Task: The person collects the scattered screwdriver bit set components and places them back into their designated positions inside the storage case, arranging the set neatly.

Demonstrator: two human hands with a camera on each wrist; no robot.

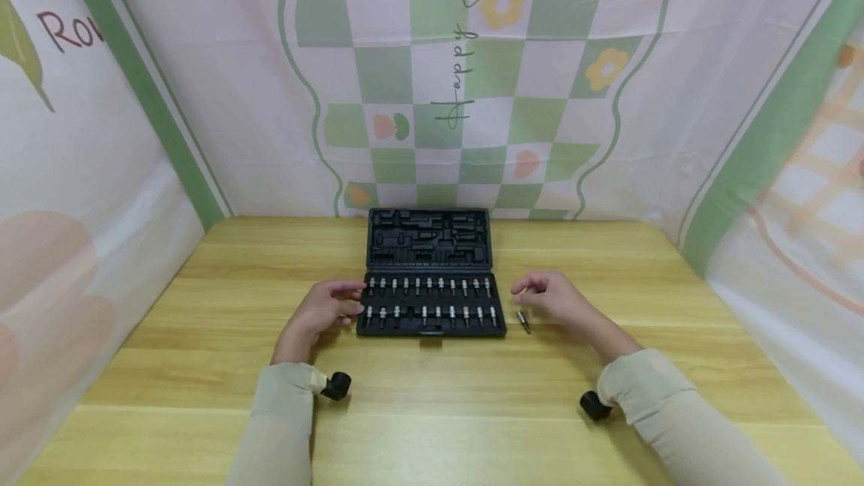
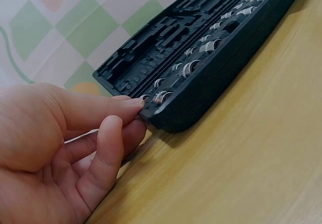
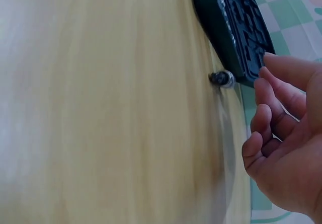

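Note:
An open black bit socket case lies on the table, its lid tilted back. Two rows of silver bit sockets fill its base, with one bare slot in the front row. At the case's left side, my left hand pinches the edge; the left wrist view has the thumb on the rim at the corner and fingers below. My right hand hovers right of the case, fingers loosely bent and holding nothing. One loose bit socket rests on the table just below that hand, beside the case; its dark tip shows in the right wrist view.
The wooden table extends around the case on all sides. A patterned cloth hangs along its back edge, and more cloth hangs at both sides. Each wrist carries a small black camera.

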